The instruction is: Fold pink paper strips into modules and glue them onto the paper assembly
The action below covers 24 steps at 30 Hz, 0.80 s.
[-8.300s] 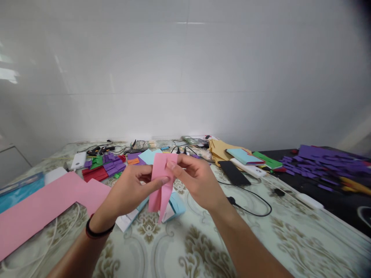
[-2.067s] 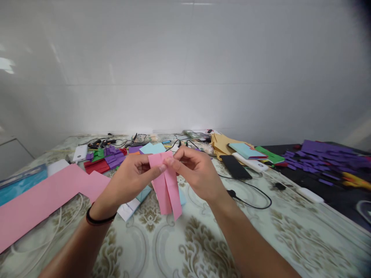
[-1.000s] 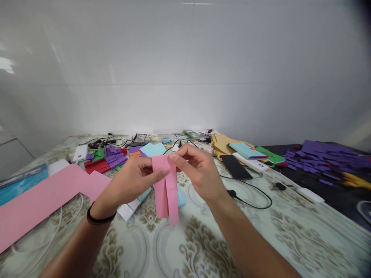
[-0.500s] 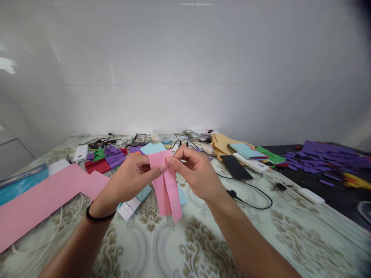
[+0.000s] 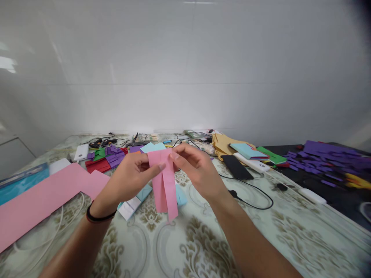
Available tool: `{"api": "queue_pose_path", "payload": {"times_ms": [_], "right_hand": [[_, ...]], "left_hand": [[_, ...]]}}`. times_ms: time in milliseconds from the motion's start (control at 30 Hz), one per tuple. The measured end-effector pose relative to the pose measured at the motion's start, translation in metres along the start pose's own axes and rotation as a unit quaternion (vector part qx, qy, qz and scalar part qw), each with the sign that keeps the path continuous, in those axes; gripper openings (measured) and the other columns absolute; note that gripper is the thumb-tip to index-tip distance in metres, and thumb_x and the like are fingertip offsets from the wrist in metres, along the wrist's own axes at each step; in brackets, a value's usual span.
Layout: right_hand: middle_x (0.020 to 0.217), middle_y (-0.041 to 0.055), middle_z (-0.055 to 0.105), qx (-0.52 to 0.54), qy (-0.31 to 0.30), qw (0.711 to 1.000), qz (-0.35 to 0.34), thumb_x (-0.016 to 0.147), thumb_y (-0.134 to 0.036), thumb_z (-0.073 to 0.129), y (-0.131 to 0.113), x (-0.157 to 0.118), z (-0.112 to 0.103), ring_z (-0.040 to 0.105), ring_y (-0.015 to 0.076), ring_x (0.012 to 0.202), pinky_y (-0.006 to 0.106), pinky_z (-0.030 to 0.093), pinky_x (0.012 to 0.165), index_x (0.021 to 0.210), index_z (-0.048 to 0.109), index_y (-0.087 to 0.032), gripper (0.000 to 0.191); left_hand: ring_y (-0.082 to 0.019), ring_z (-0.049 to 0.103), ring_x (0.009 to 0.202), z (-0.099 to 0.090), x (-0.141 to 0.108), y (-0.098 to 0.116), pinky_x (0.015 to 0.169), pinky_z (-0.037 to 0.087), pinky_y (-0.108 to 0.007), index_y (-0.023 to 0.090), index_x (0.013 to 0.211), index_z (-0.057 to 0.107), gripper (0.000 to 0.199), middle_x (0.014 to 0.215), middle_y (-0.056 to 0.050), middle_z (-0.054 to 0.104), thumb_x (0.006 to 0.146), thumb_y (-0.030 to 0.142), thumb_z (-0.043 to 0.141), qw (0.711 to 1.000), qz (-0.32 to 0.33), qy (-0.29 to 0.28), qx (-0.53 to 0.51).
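Between my two hands hangs a folded strip of pink paper (image 5: 162, 185), with two flaps that part toward the bottom. My left hand (image 5: 135, 173) pinches its upper left side, thumb in front and fingers behind. At the top right corner, my right hand (image 5: 194, 166) grips the edge between thumb and fingertips. Below and behind the strip lie pieces of folded light blue paper (image 5: 181, 195) and a white and blue folded piece (image 5: 131, 206). Large pink sheets (image 5: 55, 193) lie left of my left forearm.
A black phone (image 5: 237, 167), a white power bank (image 5: 251, 162) and yellow paper (image 5: 224, 143) lie to the right. Purple paper strips (image 5: 315, 164) cover a dark surface farther right. Black glue guns (image 5: 102, 143) and coloured pieces sit at the back left. A black cable (image 5: 261, 206) loops on the patterned tablecloth (image 5: 203, 247).
My right hand's fingers have shifted slightly up and right along the top edge. The paper's lower flaps have swung a little to the left and closer together.
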State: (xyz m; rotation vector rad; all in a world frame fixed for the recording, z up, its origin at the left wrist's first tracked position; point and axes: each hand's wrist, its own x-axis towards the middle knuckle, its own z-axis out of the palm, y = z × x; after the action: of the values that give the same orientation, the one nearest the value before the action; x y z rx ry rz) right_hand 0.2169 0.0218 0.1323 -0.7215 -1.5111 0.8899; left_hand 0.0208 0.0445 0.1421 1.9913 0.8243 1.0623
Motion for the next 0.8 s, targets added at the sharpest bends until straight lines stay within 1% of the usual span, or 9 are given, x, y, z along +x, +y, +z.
{"api": "queue_pose_path", "payload": {"times_ms": [133,200,300,400,500,667,733,800], "right_hand": [[0.076,-0.0017,0.059,-0.005,-0.040,0.998,0.038,0.094,-0.041,0.070,0.0028,0.0000,-0.0003,0.056,0.0130,0.069,0.028,0.049,0.066,0.081,0.065,-0.020,0.025],[0.073,-0.0022,0.059,-0.007,-0.034,0.999,0.041,0.093,-0.040,0.072,0.0051,-0.0006,-0.0002,0.055,0.0126,0.067,0.028,0.048,0.064,0.077,0.062,-0.020,0.027],[0.069,-0.0035,0.057,-0.021,-0.008,0.999,0.028,0.092,-0.037,0.073,0.0080,-0.0018,0.0002,0.051,0.0116,0.063,0.027,0.043,0.059,0.073,0.057,-0.020,0.030],[0.069,-0.0040,0.055,-0.037,0.001,0.999,0.014,0.093,-0.034,0.072,0.0098,-0.0022,0.0000,0.048,0.0107,0.061,0.026,0.039,0.057,0.072,0.057,-0.020,0.030],[0.071,-0.0035,0.056,-0.018,-0.007,1.000,0.017,0.094,-0.034,0.071,0.0103,-0.0012,-0.0010,0.050,0.0109,0.063,0.026,0.041,0.058,0.075,0.058,-0.020,0.028],[0.073,-0.0019,0.059,-0.017,-0.051,0.998,0.036,0.095,-0.038,0.070,0.0090,-0.0003,-0.0027,0.054,0.0122,0.066,0.028,0.045,0.063,0.076,0.061,-0.019,0.028],[0.072,-0.0018,0.059,-0.022,-0.047,0.998,0.040,0.094,-0.038,0.071,0.0087,-0.0009,-0.0029,0.053,0.0122,0.066,0.028,0.045,0.062,0.075,0.061,-0.019,0.029],[0.072,-0.0021,0.059,-0.022,-0.035,0.998,0.036,0.094,-0.039,0.071,0.0086,-0.0014,-0.0030,0.053,0.0121,0.065,0.028,0.044,0.062,0.075,0.061,-0.019,0.029]], "left_hand": [[-0.020,0.066,0.072,-0.0007,0.0015,0.0041,0.065,0.052,-0.030,0.017,0.080,0.078,0.029,0.074,-0.004,0.074,0.093,0.041,0.070,1.000,-0.004,0.018,-0.012],[-0.021,0.067,0.072,-0.0008,0.0023,0.0043,0.066,0.053,-0.030,0.017,0.079,0.078,0.029,0.073,-0.004,0.075,0.091,0.042,0.072,1.000,0.000,0.020,-0.018],[-0.021,0.068,0.072,-0.0009,0.0031,0.0028,0.064,0.053,-0.030,0.017,0.072,0.076,0.030,0.069,-0.003,0.073,0.091,0.041,0.073,1.000,0.002,0.013,-0.010],[-0.021,0.068,0.071,-0.0010,0.0034,0.0012,0.062,0.052,-0.029,0.017,0.068,0.074,0.032,0.065,-0.002,0.070,0.091,0.039,0.073,1.000,-0.010,-0.001,0.008],[-0.021,0.069,0.072,-0.0009,0.0032,0.0015,0.063,0.052,-0.029,0.017,0.071,0.076,0.030,0.069,-0.003,0.073,0.091,0.038,0.072,1.000,-0.022,-0.005,0.012],[-0.021,0.072,0.078,-0.0012,0.0023,0.0037,0.069,0.053,-0.029,0.016,0.084,0.081,0.023,0.085,-0.005,0.081,0.091,0.036,0.071,1.000,-0.012,0.024,-0.012],[-0.021,0.072,0.078,-0.0015,0.0021,0.0035,0.067,0.053,-0.028,0.016,0.084,0.081,0.023,0.086,-0.006,0.081,0.091,0.036,0.071,1.000,-0.019,0.017,-0.016],[-0.021,0.072,0.074,-0.0019,0.0020,0.0028,0.063,0.052,-0.028,0.016,0.083,0.081,0.026,0.083,-0.006,0.081,0.092,0.037,0.070,0.999,-0.037,-0.002,-0.007]]}}
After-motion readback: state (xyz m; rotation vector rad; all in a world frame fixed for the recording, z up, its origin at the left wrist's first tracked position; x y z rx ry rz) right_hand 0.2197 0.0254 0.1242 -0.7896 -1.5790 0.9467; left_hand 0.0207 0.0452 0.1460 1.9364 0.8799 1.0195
